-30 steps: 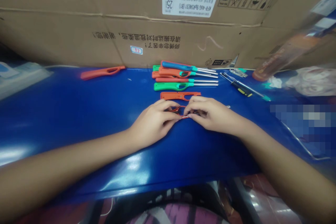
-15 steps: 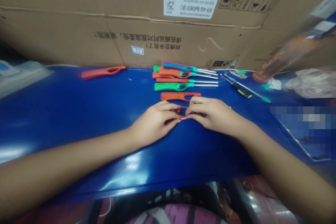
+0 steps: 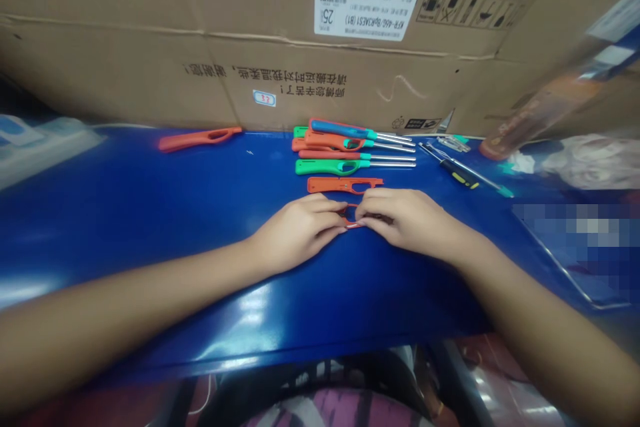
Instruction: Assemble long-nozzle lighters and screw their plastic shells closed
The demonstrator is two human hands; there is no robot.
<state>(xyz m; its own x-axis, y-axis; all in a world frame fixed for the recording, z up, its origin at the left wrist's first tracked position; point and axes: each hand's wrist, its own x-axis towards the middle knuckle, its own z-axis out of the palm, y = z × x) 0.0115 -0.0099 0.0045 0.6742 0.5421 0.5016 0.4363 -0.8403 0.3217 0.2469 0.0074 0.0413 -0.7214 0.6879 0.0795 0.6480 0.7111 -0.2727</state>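
Both hands meet at the middle of the blue table (image 3: pixel 150 213). My left hand (image 3: pixel 297 230) and my right hand (image 3: pixel 400 217) are closed with fingers pinched on an orange plastic lighter shell (image 3: pixel 350 213) lying on the table; most of it is hidden under the fingers. Just beyond the hands lies another orange shell half (image 3: pixel 344 184). Behind it sits a row of several long-nosed lighters (image 3: pixel 350 150) in green, orange and blue with metal tubes pointing right.
A lone orange shell (image 3: pixel 199 139) lies at the back left. A screwdriver with a black and yellow handle (image 3: pixel 460 172) lies at the right. Large cardboard boxes (image 3: pixel 250 33) wall off the back. Crumpled plastic (image 3: pixel 590 160) sits at the far right.
The hands have closed in slightly over the orange shell; less of it shows between the fingers. Everything else on the table stays put.
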